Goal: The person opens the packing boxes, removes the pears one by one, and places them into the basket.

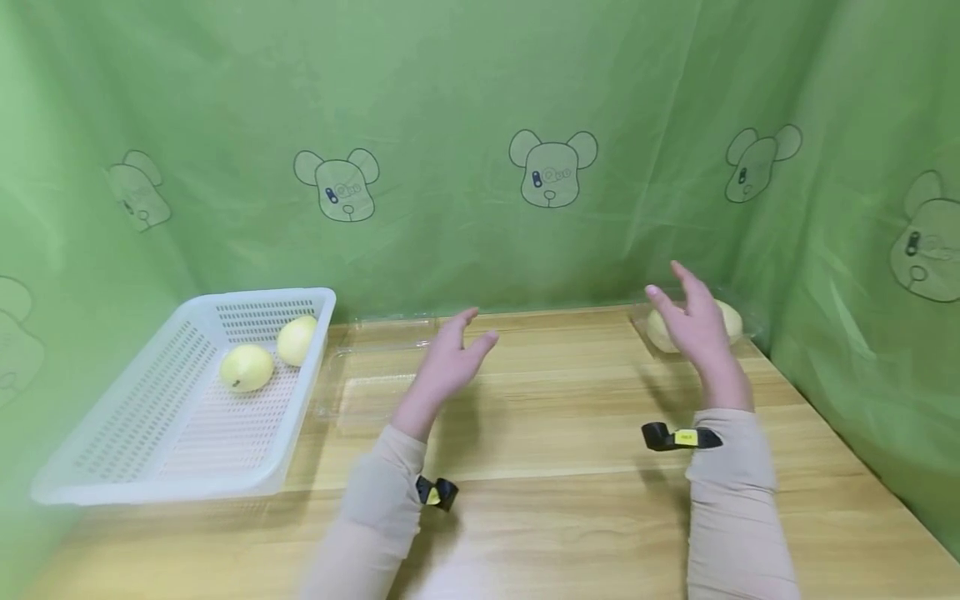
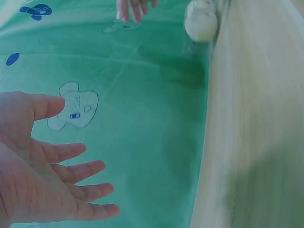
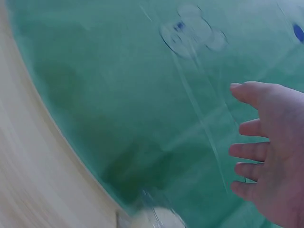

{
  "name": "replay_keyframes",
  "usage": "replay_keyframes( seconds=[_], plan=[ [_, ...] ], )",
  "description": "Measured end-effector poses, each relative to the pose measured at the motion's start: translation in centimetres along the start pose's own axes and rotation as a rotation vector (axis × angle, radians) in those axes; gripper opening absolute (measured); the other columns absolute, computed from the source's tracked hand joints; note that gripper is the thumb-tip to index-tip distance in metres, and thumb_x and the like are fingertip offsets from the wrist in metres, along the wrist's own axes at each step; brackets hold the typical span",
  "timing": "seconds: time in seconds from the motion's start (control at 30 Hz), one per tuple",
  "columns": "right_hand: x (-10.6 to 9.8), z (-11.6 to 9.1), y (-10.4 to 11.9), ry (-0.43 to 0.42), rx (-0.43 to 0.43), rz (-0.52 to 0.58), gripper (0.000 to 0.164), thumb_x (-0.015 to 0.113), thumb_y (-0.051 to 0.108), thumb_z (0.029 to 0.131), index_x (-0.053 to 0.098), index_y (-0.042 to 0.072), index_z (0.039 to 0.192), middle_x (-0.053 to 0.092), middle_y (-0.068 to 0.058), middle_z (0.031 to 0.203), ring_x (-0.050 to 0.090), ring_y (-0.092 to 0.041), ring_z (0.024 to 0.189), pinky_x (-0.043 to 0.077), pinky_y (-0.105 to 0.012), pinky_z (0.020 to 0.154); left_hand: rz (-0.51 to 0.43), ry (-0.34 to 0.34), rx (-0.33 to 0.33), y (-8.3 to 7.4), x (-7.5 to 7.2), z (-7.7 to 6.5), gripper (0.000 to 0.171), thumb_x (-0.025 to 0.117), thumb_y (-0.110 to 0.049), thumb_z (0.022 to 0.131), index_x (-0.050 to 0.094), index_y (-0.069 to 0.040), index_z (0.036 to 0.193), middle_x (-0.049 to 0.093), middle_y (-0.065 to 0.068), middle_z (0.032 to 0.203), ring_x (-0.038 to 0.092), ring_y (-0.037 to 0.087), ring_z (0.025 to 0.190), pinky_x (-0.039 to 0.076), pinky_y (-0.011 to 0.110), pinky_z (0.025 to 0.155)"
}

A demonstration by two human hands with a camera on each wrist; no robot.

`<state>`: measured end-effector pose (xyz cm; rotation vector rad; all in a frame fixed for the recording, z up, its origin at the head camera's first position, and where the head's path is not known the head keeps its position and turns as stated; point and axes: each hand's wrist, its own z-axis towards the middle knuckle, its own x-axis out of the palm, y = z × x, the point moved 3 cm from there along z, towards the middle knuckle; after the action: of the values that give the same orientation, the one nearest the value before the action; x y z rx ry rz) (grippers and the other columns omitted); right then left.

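My left hand [image 1: 450, 360] hovers above the middle of the table with nothing in it, its fingers spread in the left wrist view. Raised over the far right corner, my right hand [image 1: 699, 323] is likewise bare, thumb apart from the fingers. Behind and below it sit pale yellow round fruits [image 1: 730, 322] in a clear plastic box [image 1: 750, 312]; the hand hides part of them in the head view. To the left of my left hand lie clear plastic trays [image 1: 378, 398]. Two more yellow fruits [image 1: 247, 368] rest inside a white perforated basket [image 1: 202, 433].
The wooden table [image 1: 555, 433] is bounded by a green curtain [image 1: 450, 233] printed with bear heads at the back and both sides. The basket's raised rim stands at the left, close to the trays. Black bands [image 1: 678, 437] circle both sleeves.
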<state>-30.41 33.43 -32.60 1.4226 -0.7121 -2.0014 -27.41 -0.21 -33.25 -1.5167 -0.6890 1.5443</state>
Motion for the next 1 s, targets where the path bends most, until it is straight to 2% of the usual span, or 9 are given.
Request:
replay_keyframes(
  seconds=[0.13, 0.27, 0.4, 0.53, 0.7, 0.87, 1.0],
  plan=[
    [-1.7, -0.2, -2.1, -0.105, 0.066, 0.030, 0.077, 0.040, 0.054, 0.099, 0.012, 0.012, 0.157, 0.016, -0.022, 0.161, 0.018, -0.050, 0.145, 0.014, -0.067, 0.117, -0.052, -0.004, 0.003, -1.0, 1.4, 0.6, 0.059, 0.055, -0.038, 0.097, 0.040, -0.010, 0.147, 0.040, 0.014, 0.153, 0.036, 0.032, 0.143, 0.031, 0.050, 0.118],
    [-2.9, -0.4, -4.2, -0.222, 0.158, 0.074, 0.075, 0.043, 0.051, 0.099, 0.016, 0.012, 0.156, 0.019, -0.018, 0.161, 0.019, -0.043, 0.147, 0.015, -0.060, 0.121, -0.132, -0.029, 0.001, -1.7, 2.8, 1.2, 0.054, 0.055, -0.037, 0.097, 0.047, -0.010, 0.143, 0.046, 0.013, 0.150, 0.040, 0.032, 0.141, 0.034, 0.049, 0.117],
    [-3.7, -0.7, -6.4, -0.296, 0.270, 0.148, 0.076, 0.047, 0.050, 0.097, 0.016, 0.015, 0.156, 0.007, -0.014, 0.164, 0.003, -0.035, 0.152, 0.005, -0.053, 0.124, -0.220, -0.054, -0.007, -2.1, 4.1, 1.8, 0.049, 0.056, -0.037, 0.097, 0.052, -0.012, 0.138, 0.051, 0.011, 0.146, 0.045, 0.032, 0.136, 0.039, 0.049, 0.113],
    [-3.7, -0.8, -8.3, -0.308, 0.349, 0.196, 0.081, 0.050, 0.050, 0.095, 0.010, 0.016, 0.157, -0.009, -0.013, 0.164, -0.011, -0.031, 0.151, -0.003, -0.049, 0.124, -0.302, -0.074, -0.015, -2.2, 5.4, 2.2, 0.044, 0.056, -0.037, 0.097, 0.057, -0.013, 0.133, 0.058, 0.008, 0.138, 0.052, 0.029, 0.129, 0.046, 0.046, 0.107],
    [-3.1, -0.6, -10.5, -0.308, 0.403, 0.204, 0.088, 0.053, 0.052, 0.093, 0.004, 0.016, 0.158, -0.008, -0.014, 0.164, -0.004, -0.033, 0.152, 0.003, -0.049, 0.125, -0.407, -0.082, -0.069, -1.9, 6.7, 2.7, 0.039, 0.058, -0.040, 0.095, 0.061, -0.016, 0.127, 0.061, 0.004, 0.132, 0.056, 0.024, 0.123, 0.047, 0.042, 0.105],
    [-2.9, -0.1, -13.1, -0.285, 0.469, 0.228, 0.095, 0.052, 0.056, 0.092, -0.004, 0.015, 0.157, -0.012, -0.012, 0.164, -0.004, -0.034, 0.151, 0.003, -0.050, 0.125, -0.475, -0.076, -0.135, -1.2, 7.8, 3.2, 0.037, 0.060, -0.041, 0.094, 0.063, -0.019, 0.123, 0.061, 0.001, 0.131, 0.053, 0.022, 0.125, 0.043, 0.043, 0.109],
    [-2.9, 0.3, -14.9, -0.255, 0.504, 0.236, 0.097, 0.049, 0.059, 0.092, -0.006, 0.012, 0.156, -0.012, -0.016, 0.163, -0.005, -0.037, 0.151, 0.002, -0.052, 0.124, -0.572, -0.058, -0.167, -0.6, 8.6, 3.6, 0.036, 0.060, -0.039, 0.094, 0.062, -0.018, 0.123, 0.062, 0.002, 0.126, 0.056, 0.022, 0.119, 0.047, 0.046, 0.105]
  ],
)
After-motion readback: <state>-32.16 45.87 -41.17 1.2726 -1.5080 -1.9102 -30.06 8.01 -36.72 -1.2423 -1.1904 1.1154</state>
